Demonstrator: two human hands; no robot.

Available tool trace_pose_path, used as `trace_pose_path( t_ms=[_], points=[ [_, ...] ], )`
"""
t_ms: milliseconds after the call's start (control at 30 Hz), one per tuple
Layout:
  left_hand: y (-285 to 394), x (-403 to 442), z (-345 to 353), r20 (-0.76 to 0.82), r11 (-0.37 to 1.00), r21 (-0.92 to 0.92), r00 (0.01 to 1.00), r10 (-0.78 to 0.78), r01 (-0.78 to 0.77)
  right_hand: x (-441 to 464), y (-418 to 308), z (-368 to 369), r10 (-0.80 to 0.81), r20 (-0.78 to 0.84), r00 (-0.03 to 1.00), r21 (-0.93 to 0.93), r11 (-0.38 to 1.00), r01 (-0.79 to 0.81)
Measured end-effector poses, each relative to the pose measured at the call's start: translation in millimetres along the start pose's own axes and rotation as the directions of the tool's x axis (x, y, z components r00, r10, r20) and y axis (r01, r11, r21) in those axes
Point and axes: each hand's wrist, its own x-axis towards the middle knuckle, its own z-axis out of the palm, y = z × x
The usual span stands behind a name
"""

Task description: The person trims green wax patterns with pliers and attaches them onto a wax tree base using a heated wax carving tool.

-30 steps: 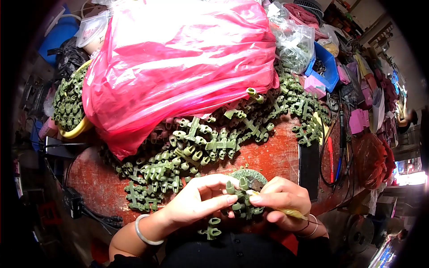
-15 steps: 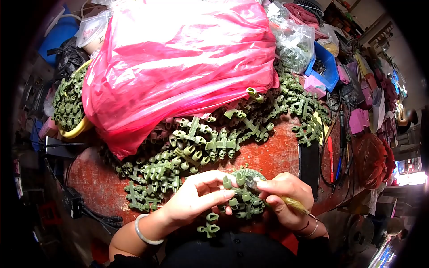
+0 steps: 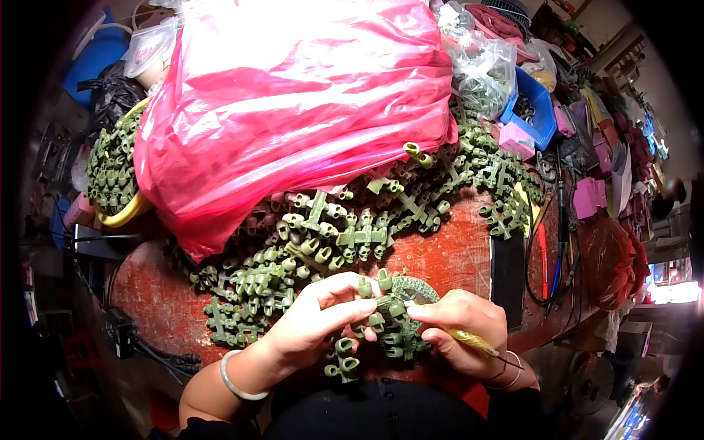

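Near the table's front edge, my left hand pinches a green branched piece with small ring-like ends. My right hand is closed around a thin tool with a yellowish handle, its tip close to the held piece. Behind and below the piece lies a round, green, speckled disc, partly covered. Another small green cluster hangs beneath my left hand. A large heap of similar green pieces lies beyond my hands.
A big pink plastic bag covers much of the heap. At the left is a yellow basket of green pieces. A blue bin, black slab, red pen and red bag are at the right.
My left hand has shifted slightly left with the green piece, which has turned in its fingers. My right hand moved away from the piece, then came back close with the tool.
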Motion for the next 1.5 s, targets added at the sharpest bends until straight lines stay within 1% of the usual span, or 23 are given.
trace_pose_path(
  t_ms=[200,267,633,700,733,800,833,867,933,1033,1200,1267,1367,1500],
  points=[
    [2,0,2,-0.029,1.000,-0.016,0.999,-0.019,0.019,1,0,1,-0.005,0.012,1.000,-0.033,0.999,0.006],
    [2,1,6,-0.069,1.000,-0.004,0.998,0.002,-0.002,2,0,2,-0.004,0.010,1.000,-0.037,0.999,0.004],
    [0,2,5,-0.068,1.000,-0.020,0.998,-0.006,0.004,2,-2,2,-0.012,0.012,1.000,-0.051,0.999,0.013],
    [0,2,4,-0.068,1.000,-0.018,0.998,-0.002,0.000,2,-5,0,0.039,-0.008,0.999,-0.045,0.998,-0.039],
    [-1,2,4,-0.065,1.000,-0.023,0.998,-0.003,0.001,0,-5,1,0.039,-0.007,0.999,-0.045,0.998,-0.039],
    [0,2,4,-0.063,1.000,-0.027,0.998,-0.004,0.002,-3,-6,1,0.162,-0.039,0.986,0.019,0.987,-0.161],
    [1,2,6,-0.070,1.000,-0.022,0.997,-0.012,0.011,-4,-6,2,0.165,-0.049,0.985,0.025,0.986,-0.164],
    [2,1,6,-0.078,1.000,-0.018,0.997,-0.020,0.019,-3,-4,2,0.165,-0.049,0.985,0.025,0.986,-0.164],
    [2,1,7,-0.079,0.999,-0.020,0.996,-0.031,0.029,-1,-2,2,0.081,-0.047,0.996,-0.040,0.996,-0.083],
    [0,1,5,-0.074,0.999,-0.028,0.996,-0.042,0.040,0,-4,0,0.080,-0.015,0.997,-0.055,0.995,-0.081],
    [1,1,4,-0.075,0.999,-0.020,0.996,-0.041,0.040,1,-4,2,0.071,-0.022,0.997,-0.052,0.996,-0.072],
    [2,-1,2,-0.031,0.997,-0.056,0.998,-0.058,0.057,1,-4,1,0.075,-0.018,0.997,-0.055,0.996,-0.076],
    [0,0,0,-0.022,0.995,-0.082,0.998,-0.054,0.052,1,-5,1,0.080,-0.003,0.997,-0.067,0.995,-0.080],
    [-2,1,-3,0.007,0.995,-0.086,0.999,-0.042,0.043,3,-4,1,0.038,0.017,0.999,-0.063,0.997,-0.037]
  ],
)
